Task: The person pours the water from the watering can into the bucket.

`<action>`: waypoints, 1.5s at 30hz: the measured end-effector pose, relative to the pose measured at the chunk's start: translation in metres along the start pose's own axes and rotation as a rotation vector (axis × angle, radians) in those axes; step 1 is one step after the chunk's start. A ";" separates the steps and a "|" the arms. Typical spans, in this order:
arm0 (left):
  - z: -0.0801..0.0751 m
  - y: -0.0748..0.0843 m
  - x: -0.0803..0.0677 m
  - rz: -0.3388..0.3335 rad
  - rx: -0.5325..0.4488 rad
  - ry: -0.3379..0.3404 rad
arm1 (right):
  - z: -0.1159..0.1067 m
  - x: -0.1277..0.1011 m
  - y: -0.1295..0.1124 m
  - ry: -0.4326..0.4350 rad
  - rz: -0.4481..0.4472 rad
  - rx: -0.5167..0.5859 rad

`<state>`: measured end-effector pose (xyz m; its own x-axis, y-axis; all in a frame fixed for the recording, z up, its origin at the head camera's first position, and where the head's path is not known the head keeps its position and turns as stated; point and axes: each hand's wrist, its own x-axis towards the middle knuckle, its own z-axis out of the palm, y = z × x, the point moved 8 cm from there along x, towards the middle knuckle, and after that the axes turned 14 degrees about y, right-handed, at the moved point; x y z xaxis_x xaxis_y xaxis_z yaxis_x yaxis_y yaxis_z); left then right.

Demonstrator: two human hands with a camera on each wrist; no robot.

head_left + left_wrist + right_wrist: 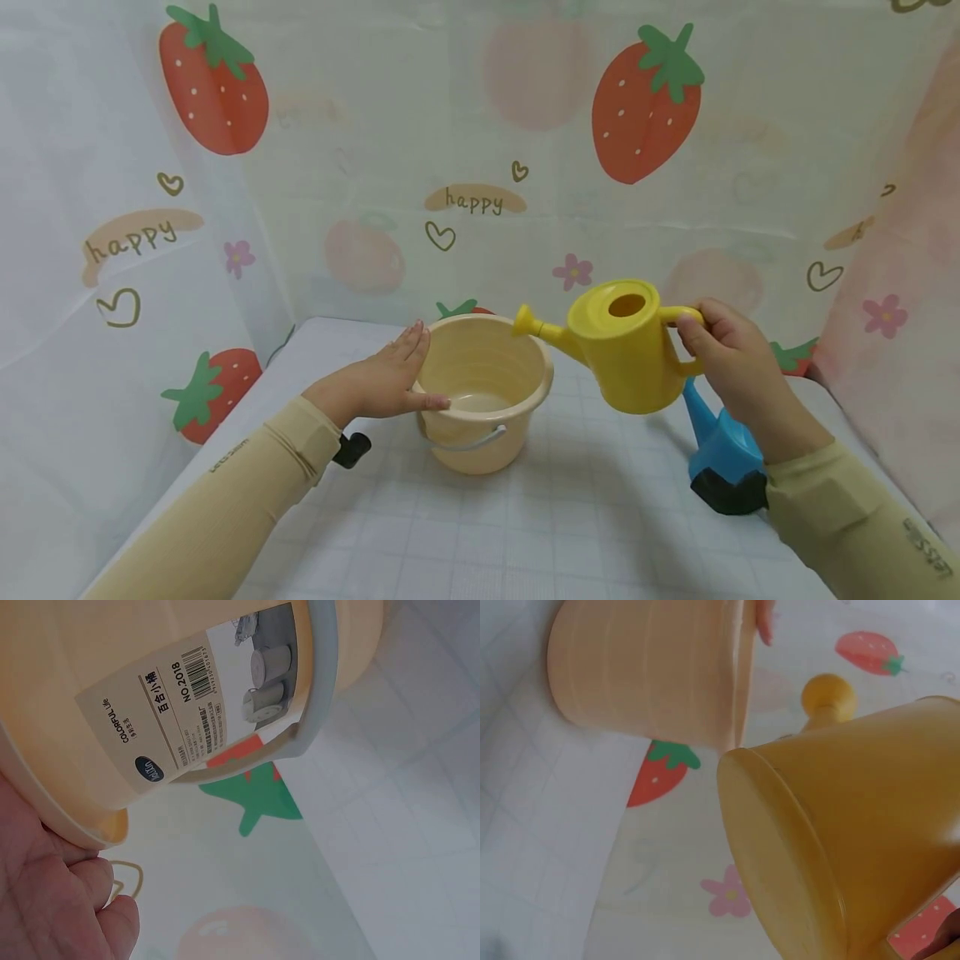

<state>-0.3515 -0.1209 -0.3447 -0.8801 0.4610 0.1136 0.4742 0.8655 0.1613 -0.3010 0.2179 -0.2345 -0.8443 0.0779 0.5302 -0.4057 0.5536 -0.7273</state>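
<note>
A beige plastic bucket with a grey bail handle stands on the table, a little water in its bottom. My left hand rests flat against its left rim, thumb on the near edge, fingers straight. The left wrist view shows the bucket's wall with a label and part of the palm. My right hand grips the handle of a yellow watering can, held in the air right of the bucket with its spout tip over the rim. From the right wrist the can's underside fills the view.
A blue watering can with a black part stands on the table under my right wrist. A small black object lies by my left forearm. Strawberry-print curtains close in the white gridded tabletop on three sides.
</note>
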 end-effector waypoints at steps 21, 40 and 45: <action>-0.001 0.003 0.000 -0.008 -0.025 0.001 | 0.012 0.008 -0.012 -0.105 0.015 -0.120; -0.004 0.004 -0.001 0.013 -0.032 0.017 | 0.012 0.010 -0.021 -0.144 -0.018 -0.166; -0.004 0.005 -0.001 0.018 -0.035 0.016 | 0.012 0.009 -0.022 -0.153 -0.025 -0.154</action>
<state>-0.3482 -0.1181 -0.3399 -0.8710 0.4731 0.1327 0.4909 0.8495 0.1933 -0.3042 0.1961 -0.2186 -0.8829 -0.0573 0.4661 -0.3784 0.6746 -0.6338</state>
